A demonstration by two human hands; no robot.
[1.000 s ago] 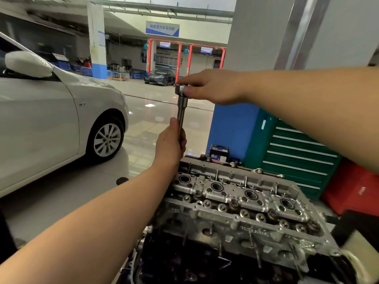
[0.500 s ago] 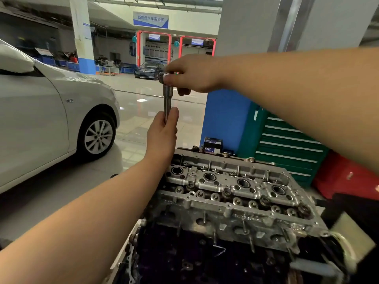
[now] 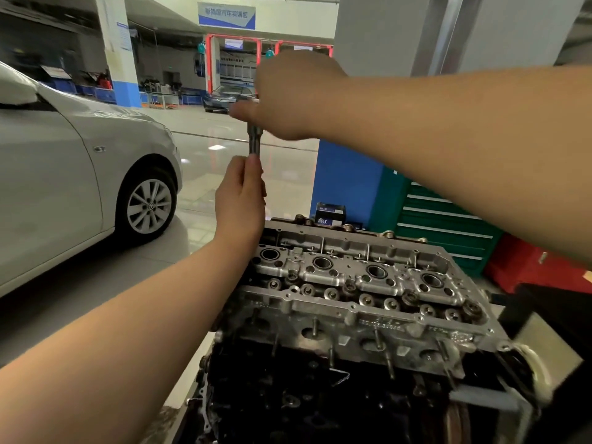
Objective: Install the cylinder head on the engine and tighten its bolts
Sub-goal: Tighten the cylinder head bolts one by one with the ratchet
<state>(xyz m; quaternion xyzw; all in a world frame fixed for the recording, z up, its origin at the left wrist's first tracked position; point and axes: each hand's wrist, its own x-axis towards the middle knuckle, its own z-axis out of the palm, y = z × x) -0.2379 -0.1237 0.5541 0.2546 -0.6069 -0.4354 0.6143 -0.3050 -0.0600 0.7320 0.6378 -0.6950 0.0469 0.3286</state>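
The grey cylinder head sits on the dark engine block, its spark-plug wells and valve springs facing up. A steel socket extension stands upright over the head's far-left corner. My left hand grips its lower shaft. My right hand reaches across from the right and holds its top end, fingers curled over it. The tool's lower tip is hidden behind my left hand.
A silver car stands close on the left. Behind the engine are a blue pillar, a green tool cabinet, a red box and a small dark carton. Glossy floor stretches ahead toward a far parked car.
My right hand has turned at the top of the extension, its wrist rolling over. The left hand keeps its grip on the shaft. The view has shifted slightly.
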